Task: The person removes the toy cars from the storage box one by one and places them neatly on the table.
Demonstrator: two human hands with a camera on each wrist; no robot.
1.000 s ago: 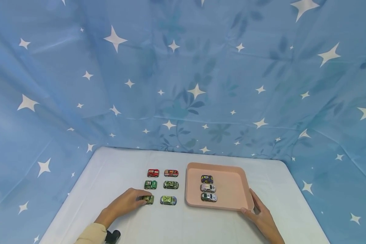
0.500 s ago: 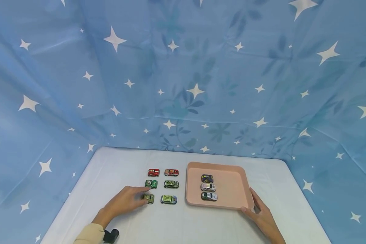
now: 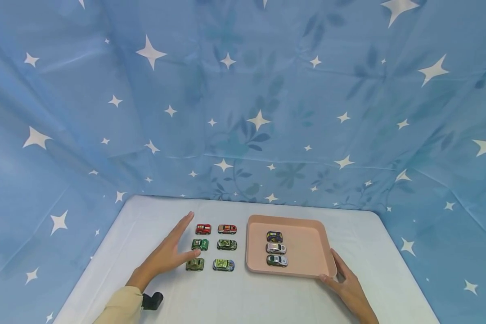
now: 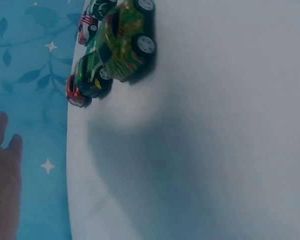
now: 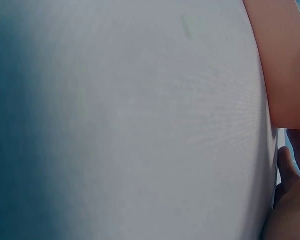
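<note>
An olive camouflage toy car (image 3: 195,264) sits left of the peach tray (image 3: 308,252), in rows with five other cars (image 3: 223,265); the left hand (image 3: 164,255), touching it moments ago, is off it, fingers straight, leaving it free. The right hand (image 3: 348,289) grips the tray's near right corner.

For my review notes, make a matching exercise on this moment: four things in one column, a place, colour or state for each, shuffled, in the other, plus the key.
Things:
1. left hand
2. right hand
3. tray
4. dark blue car

Places, colours, states:
A. pink
B. stretched out, holding nothing
C. inside the tray, farthest of three in a line
D. holding the tray's near right corner

Pairs: 1-B, 2-D, 3-A, 4-C
</note>
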